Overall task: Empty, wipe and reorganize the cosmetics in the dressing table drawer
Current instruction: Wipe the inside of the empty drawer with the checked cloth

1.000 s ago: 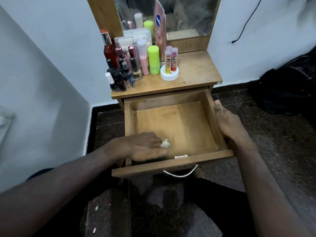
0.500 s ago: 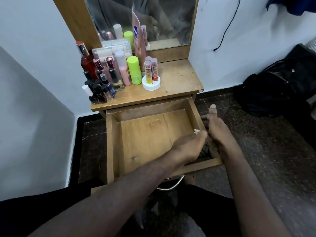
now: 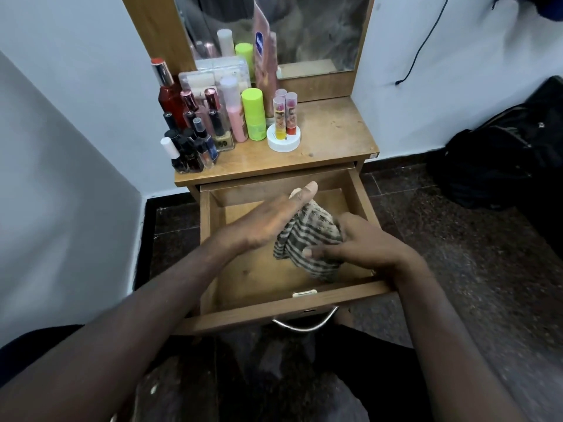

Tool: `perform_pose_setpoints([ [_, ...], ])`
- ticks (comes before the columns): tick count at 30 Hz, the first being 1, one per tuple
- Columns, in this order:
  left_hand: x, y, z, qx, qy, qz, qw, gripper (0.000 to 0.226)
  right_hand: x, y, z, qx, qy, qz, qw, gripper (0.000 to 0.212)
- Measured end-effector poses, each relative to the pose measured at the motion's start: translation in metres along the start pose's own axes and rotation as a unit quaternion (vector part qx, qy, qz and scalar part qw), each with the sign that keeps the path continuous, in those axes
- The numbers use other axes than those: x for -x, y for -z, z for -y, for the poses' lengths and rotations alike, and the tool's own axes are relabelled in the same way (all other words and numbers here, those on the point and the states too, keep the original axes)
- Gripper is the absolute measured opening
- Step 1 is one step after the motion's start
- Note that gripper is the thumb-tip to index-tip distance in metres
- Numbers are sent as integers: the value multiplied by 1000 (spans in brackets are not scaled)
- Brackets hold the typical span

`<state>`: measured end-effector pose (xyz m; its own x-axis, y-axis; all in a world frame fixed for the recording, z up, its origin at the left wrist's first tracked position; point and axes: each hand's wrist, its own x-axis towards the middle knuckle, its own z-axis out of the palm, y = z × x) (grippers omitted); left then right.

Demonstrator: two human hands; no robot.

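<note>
The wooden drawer (image 3: 274, 315) of the dressing table (image 3: 332, 132) is pulled out and holds no cosmetics. Above it, both hands hold a crumpled striped cloth (image 3: 307, 236). My left hand (image 3: 268, 220) has the cloth's upper end under its straight thumb, its fingers hidden behind. A pale scrap (image 3: 293, 193) shows by that thumb. My right hand (image 3: 365, 245) grips the lower right of the cloth with curled fingers. The cosmetics (image 3: 213, 126), several bottles, tubes and nail polishes, stand crowded on the left of the tabletop.
A mirror (image 3: 304, 32) rises behind the tabletop. The drawer has a metal handle (image 3: 304, 325) and a small white catch (image 3: 304, 293) on its front edge. A black bag (image 3: 502, 159) lies on the dark floor at right. A cable (image 3: 423, 47) hangs on the wall.
My left hand crossed the drawer from left to right with a white scrap, then rose. My right hand left the drawer's right side. Both now hold a striped cloth.
</note>
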<state>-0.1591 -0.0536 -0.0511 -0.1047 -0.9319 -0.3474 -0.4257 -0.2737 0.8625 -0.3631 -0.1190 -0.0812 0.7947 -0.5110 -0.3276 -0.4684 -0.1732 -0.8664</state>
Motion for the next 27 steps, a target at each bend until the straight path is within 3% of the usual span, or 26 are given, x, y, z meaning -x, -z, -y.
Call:
perform_pose_setpoints([
  [3,13,9,19,-111,-51,-154,981,81,-9,-2,9,39,-6,-46,998,15],
  [5,22,20,44,-134,-92,-275,948,57,-3,6,14,87,11,-98,991,9],
  [7,36,29,72,-151,-112,-401,897,29,6,11,17,221,9,-114,968,8],
  [8,45,29,82,-150,-115,-455,870,23,8,9,20,286,-16,-91,954,3],
  [10,52,23,109,-117,-80,-519,843,24,7,-10,27,368,-97,6,925,21],
  [12,50,18,132,-43,-5,-521,853,34,2,-34,41,408,-147,93,896,40],
  [14,45,18,138,40,44,-476,878,48,-8,-56,62,431,-144,119,883,49],
  [18,48,16,128,105,23,-420,901,48,-42,-108,97,369,-89,146,914,36],
  [23,46,19,131,168,-9,-402,900,74,-66,-129,106,170,-148,82,971,23],
  [27,48,19,124,198,-5,-400,895,72,-74,-140,103,26,-216,-41,975,27],
])
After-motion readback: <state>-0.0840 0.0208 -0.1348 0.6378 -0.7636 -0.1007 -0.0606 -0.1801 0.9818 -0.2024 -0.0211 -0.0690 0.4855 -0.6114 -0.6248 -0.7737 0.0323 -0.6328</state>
